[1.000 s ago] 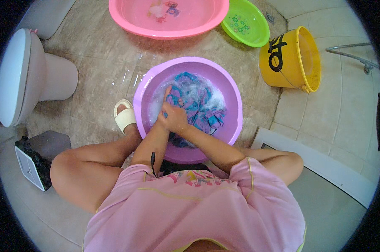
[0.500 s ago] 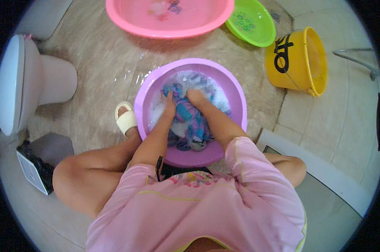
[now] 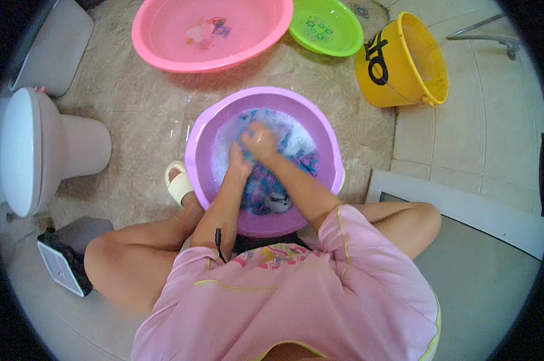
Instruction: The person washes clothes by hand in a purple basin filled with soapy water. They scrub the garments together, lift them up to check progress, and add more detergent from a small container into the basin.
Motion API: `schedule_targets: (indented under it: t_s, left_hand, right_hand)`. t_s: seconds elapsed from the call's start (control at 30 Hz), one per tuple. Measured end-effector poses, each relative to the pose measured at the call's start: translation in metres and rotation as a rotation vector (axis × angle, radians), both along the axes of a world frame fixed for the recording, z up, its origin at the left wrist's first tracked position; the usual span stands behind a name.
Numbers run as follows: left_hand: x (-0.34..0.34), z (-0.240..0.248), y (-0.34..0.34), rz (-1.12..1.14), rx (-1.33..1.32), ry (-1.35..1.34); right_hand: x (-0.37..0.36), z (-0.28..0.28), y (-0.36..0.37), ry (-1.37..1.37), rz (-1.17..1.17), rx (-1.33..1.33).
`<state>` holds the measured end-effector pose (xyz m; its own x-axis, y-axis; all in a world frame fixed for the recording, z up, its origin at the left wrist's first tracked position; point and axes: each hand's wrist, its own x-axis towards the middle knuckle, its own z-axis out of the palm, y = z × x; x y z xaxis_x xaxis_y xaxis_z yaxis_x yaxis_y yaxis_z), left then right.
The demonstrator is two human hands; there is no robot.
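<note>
Between my knees stands a purple basin (image 3: 201, 120) with foamy water and wet blue-and-purple patterned cloth (image 3: 263, 186) in it. My left hand (image 3: 239, 160) is closed on the cloth at the basin's left side, its fingertips partly lost in the suds. Right beside it my right hand (image 3: 260, 142), smeared by motion, is curled like a fist over the same cloth. A greyish bunched piece (image 3: 278, 203) shows near the basin's closer wall.
Beyond are a large pink basin (image 3: 206, 65) holding water and some small cloth, a green basin (image 3: 353, 47), and a yellow bucket (image 3: 374, 84). A toilet (image 3: 82, 144) and a lined bin (image 3: 67, 268) stand at left. A whitish ledge (image 3: 464, 216) lies at right.
My right hand has moved left and curled closer to my left hand. The cloth has spread lower in the suds. The whole view has shifted, with the far basins and bucket now further left.
</note>
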<state>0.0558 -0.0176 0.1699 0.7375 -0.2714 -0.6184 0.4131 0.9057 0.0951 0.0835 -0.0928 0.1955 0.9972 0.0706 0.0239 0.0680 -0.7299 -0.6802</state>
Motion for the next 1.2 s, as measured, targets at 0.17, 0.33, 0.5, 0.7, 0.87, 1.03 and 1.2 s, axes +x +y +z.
schedule_targets:
  t_s: [0.17, 0.33, 0.5, 0.7, 0.87, 1.03, 1.2]
  left_hand:
    - [0.009, 0.014, 0.012, -0.216, 0.239, 0.011]
    - [0.002, 0.049, 0.057, -1.031, 1.308, -0.405]
    - [0.004, 0.142, 0.066, -0.357, 0.584, -0.304]
    - [-0.011, 0.272, 0.066, -0.167, 0.341, -0.547]
    - [-0.018, 0.287, 0.09, 0.003, 0.348, -0.643]
    - [-0.015, 0.259, 0.121, 0.074, 0.298, -0.584]
    - [0.019, 0.208, 0.098, 0.088, 0.293, -0.529]
  right_hand:
    - [0.02, -0.022, -0.042, 0.045, -0.072, 0.069]
    - [0.001, 0.018, -0.07, 0.433, 0.029, 0.879]
    - [-0.038, 0.031, -0.089, 0.413, 0.375, 0.449]
    - [-0.048, 0.006, -0.11, 0.297, 0.244, -0.01]
    - [-0.014, 0.024, -0.119, 0.095, 0.004, 0.699]
    - [-0.011, 0.124, -0.112, 0.238, 0.06, 1.32]
    - [-0.02, 0.16, -0.112, 0.707, 0.053, 1.519]
